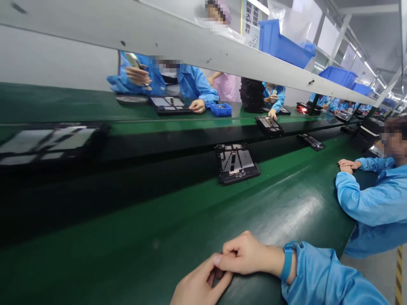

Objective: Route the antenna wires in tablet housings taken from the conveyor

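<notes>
At the bottom centre of the frame, two bare hands are seen resting together on a glossy green bench (152,241). The right hand (246,254), with a blue wristband (288,260) and a blue sleeve, is curled loosely, its fingertips laid on the fingers of the left hand (197,288), which lies slack beneath. Nothing is grasped by either hand.

The nearest thing is an opened flat device (237,163), set in a dark frame at the centre of the frame, well apart from the hands, at the near edge of a black belt (127,178). Its silvery inner plates and small parts are exposed. It is judged to be light, stiff and thin, but fragile on its open face; it would best be taken by the two long outer edges of the frame, with the inner parts left untouched.

The bench is smooth and shiny, so a flat thing would probably slide easily on it. More such devices (269,125) are spaced along the belt toward the upper right. A co-worker's blue sleeve (365,203) is leaned on the bench at the right edge. A white rail (159,38) crosses the top, with blue bins (282,42) above it, and further blue-coated people are seated behind.
</notes>
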A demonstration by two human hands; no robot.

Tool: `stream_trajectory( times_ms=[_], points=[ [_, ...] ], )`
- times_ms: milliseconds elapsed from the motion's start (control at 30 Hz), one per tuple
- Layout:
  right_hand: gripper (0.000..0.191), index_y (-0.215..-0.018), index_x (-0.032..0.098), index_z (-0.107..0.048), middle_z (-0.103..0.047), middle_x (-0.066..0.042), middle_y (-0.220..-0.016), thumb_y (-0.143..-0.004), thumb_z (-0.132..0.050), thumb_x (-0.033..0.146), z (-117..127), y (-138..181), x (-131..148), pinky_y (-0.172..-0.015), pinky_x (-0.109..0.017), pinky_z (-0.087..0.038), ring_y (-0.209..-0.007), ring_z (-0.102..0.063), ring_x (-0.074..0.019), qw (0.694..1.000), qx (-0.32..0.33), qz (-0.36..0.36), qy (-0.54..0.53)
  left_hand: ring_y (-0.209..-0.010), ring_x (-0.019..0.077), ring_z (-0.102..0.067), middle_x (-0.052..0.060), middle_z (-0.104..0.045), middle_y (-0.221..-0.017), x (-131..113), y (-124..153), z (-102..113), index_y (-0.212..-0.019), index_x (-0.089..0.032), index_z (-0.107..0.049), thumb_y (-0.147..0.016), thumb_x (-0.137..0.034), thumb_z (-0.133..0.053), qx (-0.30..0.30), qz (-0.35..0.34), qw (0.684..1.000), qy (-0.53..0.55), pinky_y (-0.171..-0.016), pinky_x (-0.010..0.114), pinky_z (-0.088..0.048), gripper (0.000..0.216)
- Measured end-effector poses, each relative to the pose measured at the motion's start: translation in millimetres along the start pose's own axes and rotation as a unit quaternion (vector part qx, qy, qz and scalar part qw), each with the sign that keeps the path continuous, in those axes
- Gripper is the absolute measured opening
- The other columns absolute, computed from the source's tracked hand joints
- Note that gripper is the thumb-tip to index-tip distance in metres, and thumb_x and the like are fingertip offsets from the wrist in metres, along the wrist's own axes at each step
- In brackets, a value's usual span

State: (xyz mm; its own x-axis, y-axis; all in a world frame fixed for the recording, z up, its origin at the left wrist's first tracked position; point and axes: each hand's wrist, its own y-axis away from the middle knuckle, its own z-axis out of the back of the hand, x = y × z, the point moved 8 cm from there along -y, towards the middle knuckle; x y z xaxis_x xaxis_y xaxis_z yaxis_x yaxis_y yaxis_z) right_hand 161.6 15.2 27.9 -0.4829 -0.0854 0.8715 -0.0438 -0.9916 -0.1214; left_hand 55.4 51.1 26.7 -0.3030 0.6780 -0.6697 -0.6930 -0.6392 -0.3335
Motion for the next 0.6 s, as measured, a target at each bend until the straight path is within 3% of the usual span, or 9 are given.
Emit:
stream_trajectory(
  times_ms=[433,600],
  points=[
    [0.044,-0.055,0.018,-0.042,-0.036,0.009,-0.049,-0.089,-0.062,0.037,3.8,-0.3,-0.5,-0.050,-0.020,-0.027,-0.050,-0.035,-0.0062,1.000,-0.014,-0.009,0.008,-0.046,0.0139,-0.052,-0.004,-0.059,-0.052,-2.1,-2.8,-5.3,-0.064,-0.023,-0.058,-0.082,-0.043,-0.052,0.038,0.032,0.999,-0.004,-0.049,0.023,-0.039,0.027],
    [0.043,-0.053,0.017,-0.047,-0.041,0.008,-0.049,-0.086,-0.066,0.036,8.2,3.4,-1.4,-0.050,-0.021,-0.026,-0.051,-0.036,-0.0061,0.997,-0.038,-0.013,-0.061,-0.054,0.0156,-0.056,-0.001,-0.062,-0.059,-7.5,-2.5,-9.2,-0.067,-0.022,-0.056,-0.088,-0.040,-0.046,0.056,0.063,0.996,-0.015,-0.056,0.025,-0.038,0.029]
  ],
)
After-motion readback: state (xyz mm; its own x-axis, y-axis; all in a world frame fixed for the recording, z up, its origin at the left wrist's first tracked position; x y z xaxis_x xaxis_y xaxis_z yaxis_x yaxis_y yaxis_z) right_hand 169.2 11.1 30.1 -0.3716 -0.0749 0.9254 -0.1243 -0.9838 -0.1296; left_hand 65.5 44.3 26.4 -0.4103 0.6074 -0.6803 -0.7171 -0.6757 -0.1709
